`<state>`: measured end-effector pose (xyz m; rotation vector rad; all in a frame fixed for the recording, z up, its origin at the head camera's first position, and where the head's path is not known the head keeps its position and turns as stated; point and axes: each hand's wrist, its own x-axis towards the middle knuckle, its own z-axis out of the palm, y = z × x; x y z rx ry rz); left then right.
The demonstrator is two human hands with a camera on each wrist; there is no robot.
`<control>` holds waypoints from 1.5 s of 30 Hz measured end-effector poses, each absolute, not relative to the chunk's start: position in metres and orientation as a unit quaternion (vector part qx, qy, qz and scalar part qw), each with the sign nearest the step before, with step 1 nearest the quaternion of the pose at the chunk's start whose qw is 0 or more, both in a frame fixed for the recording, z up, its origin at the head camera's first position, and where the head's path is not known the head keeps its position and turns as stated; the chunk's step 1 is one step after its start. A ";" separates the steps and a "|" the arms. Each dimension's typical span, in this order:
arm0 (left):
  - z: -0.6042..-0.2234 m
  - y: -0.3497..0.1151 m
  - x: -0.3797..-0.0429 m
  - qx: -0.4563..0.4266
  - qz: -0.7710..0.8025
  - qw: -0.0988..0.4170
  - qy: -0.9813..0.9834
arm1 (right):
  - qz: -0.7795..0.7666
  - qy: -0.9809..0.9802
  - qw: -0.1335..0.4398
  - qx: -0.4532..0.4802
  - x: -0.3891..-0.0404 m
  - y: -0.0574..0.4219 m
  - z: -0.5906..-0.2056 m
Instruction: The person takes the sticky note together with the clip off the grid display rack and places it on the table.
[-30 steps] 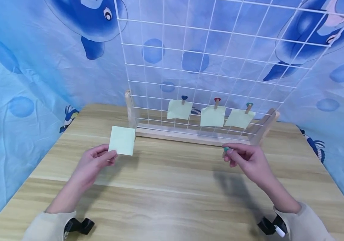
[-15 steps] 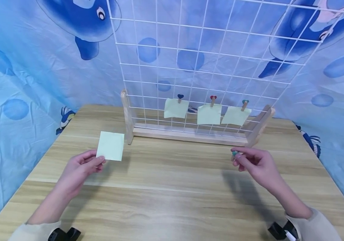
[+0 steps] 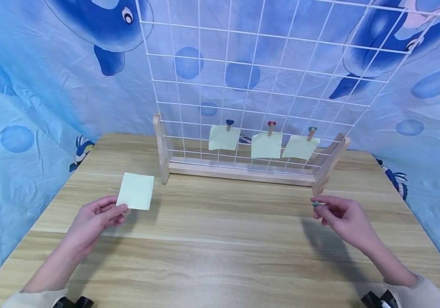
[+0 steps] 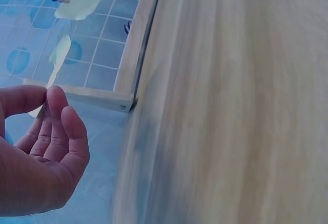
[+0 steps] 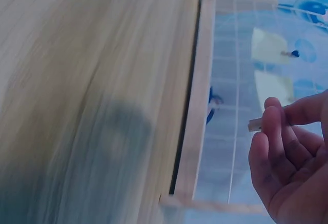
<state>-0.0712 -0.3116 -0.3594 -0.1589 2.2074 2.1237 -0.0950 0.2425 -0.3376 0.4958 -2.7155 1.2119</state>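
My left hand (image 3: 94,220) pinches a square pale green sticky note (image 3: 136,191) by its lower left corner, above the table at the left. In the left wrist view that sticky note (image 4: 60,59) appears nearly edge-on between thumb and fingers. On the right, my right hand (image 3: 343,218) pinches a small clothespin (image 3: 316,205) with a green top, mostly covered by the fingers. Its wooden end (image 5: 254,125) pokes out in the right wrist view. Behind the hands, a white wire grid (image 3: 243,94) carries three clipped notes: left (image 3: 223,137), middle (image 3: 267,145) and right (image 3: 300,147).
The grid stands in a wooden base (image 3: 239,173) at the back of the wooden table (image 3: 212,252). Heart-topped clothespins in blue (image 3: 229,123), red (image 3: 271,125) and green (image 3: 312,130) hold the notes. A blue dolphin-print cloth (image 3: 16,102) hangs behind and at the sides.
My hands have moved apart and nearer to me: the left leftward with the sticky note, the right rightward with the clothespin. The view has shifted slightly; the clipped notes stay on the grid.
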 end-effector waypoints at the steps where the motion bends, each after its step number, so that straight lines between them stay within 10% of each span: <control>1: -0.359 -0.312 -0.071 -0.056 0.688 0.040 0.723 | 0.386 -0.906 0.068 0.162 -0.095 0.245 -0.339; 13: -0.369 -0.317 -0.072 -0.100 0.608 0.078 0.784 | 0.085 -0.982 0.050 0.159 -0.098 0.279 -0.357; 45: -0.378 -0.328 -0.068 -0.112 0.550 0.119 0.819 | 0.051 -0.991 0.018 0.125 -0.100 0.299 -0.370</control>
